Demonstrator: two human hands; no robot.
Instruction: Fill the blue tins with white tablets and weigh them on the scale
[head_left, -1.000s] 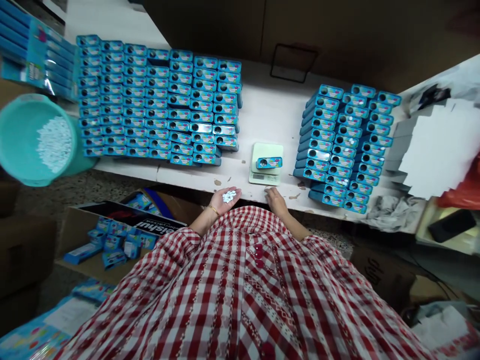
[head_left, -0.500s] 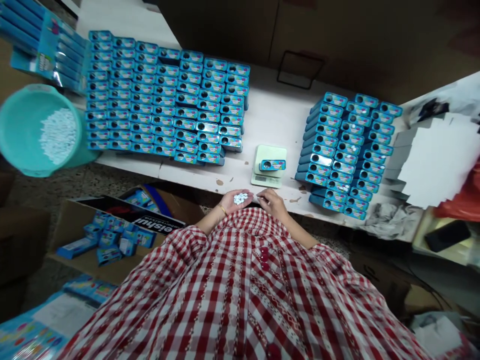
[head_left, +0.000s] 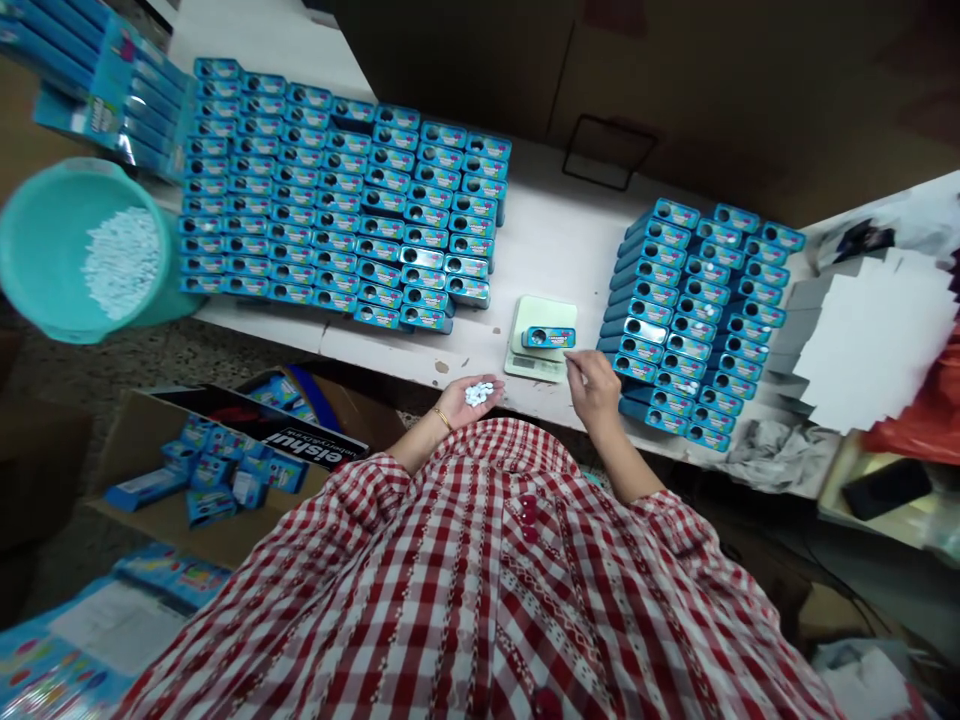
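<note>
Far left, we see a teal bucket of white pellets, then packed blue containers on the tabletop. Left hand: palm up, unclenched, white pieces on it. Single container on scale. Right hand beside it, fingertips bunched; we can't tell if anything's pinched. More stacks rightward.

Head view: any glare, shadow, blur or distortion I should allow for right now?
In the head view, white glare washes over some glossy blue rectangular containers right of the pale-green flat scale; the scale's grey display is too soft to read; the dark brown panel beyond is very dim; things toward the corners look stretched and soft, apparently wide-lens distortion.
</note>
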